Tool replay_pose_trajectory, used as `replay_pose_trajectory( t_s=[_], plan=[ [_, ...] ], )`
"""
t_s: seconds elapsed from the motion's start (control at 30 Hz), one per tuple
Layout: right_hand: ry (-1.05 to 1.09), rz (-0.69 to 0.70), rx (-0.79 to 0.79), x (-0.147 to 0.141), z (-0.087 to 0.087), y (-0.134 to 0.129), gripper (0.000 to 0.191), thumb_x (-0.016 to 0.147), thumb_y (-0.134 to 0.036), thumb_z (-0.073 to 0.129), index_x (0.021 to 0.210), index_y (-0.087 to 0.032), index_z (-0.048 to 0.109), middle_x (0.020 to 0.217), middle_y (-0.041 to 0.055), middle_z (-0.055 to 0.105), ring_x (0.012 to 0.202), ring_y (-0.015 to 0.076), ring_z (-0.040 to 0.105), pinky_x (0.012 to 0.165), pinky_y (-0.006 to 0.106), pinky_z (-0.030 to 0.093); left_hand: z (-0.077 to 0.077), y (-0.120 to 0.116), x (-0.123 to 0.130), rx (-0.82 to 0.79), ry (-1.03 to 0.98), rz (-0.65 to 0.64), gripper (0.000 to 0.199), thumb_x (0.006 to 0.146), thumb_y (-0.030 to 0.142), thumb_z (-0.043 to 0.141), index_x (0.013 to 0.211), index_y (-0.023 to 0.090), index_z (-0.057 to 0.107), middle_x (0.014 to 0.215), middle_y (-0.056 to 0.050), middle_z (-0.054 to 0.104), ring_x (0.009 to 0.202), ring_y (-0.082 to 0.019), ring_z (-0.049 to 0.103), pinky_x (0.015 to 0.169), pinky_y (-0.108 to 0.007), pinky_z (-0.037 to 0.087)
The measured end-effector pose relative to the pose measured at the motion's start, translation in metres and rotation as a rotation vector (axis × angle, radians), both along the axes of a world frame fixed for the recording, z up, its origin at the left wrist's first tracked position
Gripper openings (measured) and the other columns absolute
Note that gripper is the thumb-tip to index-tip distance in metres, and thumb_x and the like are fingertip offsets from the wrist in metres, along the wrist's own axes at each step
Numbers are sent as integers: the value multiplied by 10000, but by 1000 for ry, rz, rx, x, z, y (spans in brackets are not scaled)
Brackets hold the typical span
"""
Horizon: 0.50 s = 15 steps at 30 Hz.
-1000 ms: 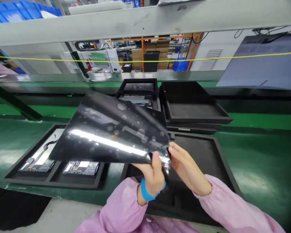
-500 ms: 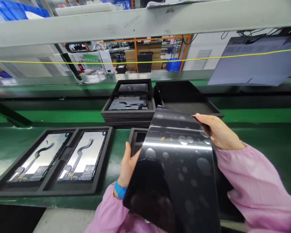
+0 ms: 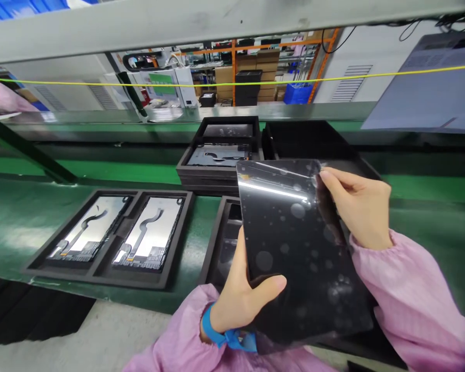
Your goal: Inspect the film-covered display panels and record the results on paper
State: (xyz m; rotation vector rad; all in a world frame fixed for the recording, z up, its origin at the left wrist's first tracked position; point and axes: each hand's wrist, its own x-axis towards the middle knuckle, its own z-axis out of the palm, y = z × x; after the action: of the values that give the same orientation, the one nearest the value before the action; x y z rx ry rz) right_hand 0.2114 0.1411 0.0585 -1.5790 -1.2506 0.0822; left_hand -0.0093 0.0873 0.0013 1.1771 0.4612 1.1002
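Note:
I hold a dark glossy display panel (image 3: 294, 232) tilted up before me, covered by a bubbled clear protective film (image 3: 298, 209). My left hand (image 3: 244, 297) grips the panel's left edge, with the thumb lying on its face and the other fingers behind it. At the top right corner, my right hand (image 3: 358, 204) pinches the film's corner between thumb and fingers. Partly hidden behind the panel is a black foam tray (image 3: 213, 258) with a dark item in it.
To the left, another black foam tray (image 3: 96, 274) holds two display panels, silver backs and ribbon cables up. Stacked trays (image 3: 217, 175) stand behind, with more panels on top. Beside them sits a deep black tray (image 3: 306, 137). A yellow cord (image 3: 225, 83) crosses above the green bench.
The panel has turned more upright and squarer to me. My left thumb has come onto its face, and my right hand has shifted to a pinch at the top right corner.

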Motion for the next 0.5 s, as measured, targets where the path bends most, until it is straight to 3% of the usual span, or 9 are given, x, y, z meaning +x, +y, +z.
replay_pose_trajectory(
  t_s=[0.1,0.17,0.27,0.33,0.4,0.47,0.5],
  plan=[
    [260,76,-65,-1,-1,8,221,826,-365,621,810,-165,715,598,1,610,528,141,542,568,267,434,1,-4,2,0,18,-25,814,861,156,669,1483,353,182,1481,2,339,1371,-207,268,1134,-286,254],
    [187,25,-9,-3,-3,11,245,853,-357,591,852,-160,737,656,24,657,594,173,609,632,293,486,2,-7,4,-24,12,-31,816,865,154,662,1484,356,171,1490,9,320,1383,-199,236,1142,-282,234],
    [-18,-51,199,-9,-5,2,203,835,-284,627,966,-182,744,979,57,706,939,229,660,922,347,483,7,-9,6,-70,-47,-20,812,851,123,663,1478,356,203,1478,18,343,1374,-193,261,1130,-269,255],
    [61,132,155,-12,-7,-12,153,801,-264,669,929,-233,748,1207,32,622,1149,245,570,1062,378,399,11,-8,5,-140,-114,-47,812,837,105,658,1481,325,215,1425,-14,425,1320,-220,370,1096,-302,325],
    [298,367,94,-13,-6,-28,93,790,-255,659,830,-267,741,1360,-17,499,1313,251,408,1150,417,285,13,-7,3,-224,-181,-70,845,825,94,654,1491,299,178,1393,-42,464,1273,-243,433,1073,-341,358],
    [569,506,86,-12,-5,-44,141,800,-252,577,725,-259,696,1354,-13,507,1362,249,327,1173,459,232,15,-7,0,-260,-246,-72,904,820,78,654,1500,297,100,1417,-52,435,1292,-255,406,1096,-375,325],
    [648,509,96,-10,-4,-50,182,801,-252,527,667,-254,650,1279,15,573,1353,247,343,1170,475,242,15,-7,-1,-249,-278,-86,930,823,67,650,1499,311,59,1434,-49,413,1311,-257,380,1104,-389,314]
  ],
)
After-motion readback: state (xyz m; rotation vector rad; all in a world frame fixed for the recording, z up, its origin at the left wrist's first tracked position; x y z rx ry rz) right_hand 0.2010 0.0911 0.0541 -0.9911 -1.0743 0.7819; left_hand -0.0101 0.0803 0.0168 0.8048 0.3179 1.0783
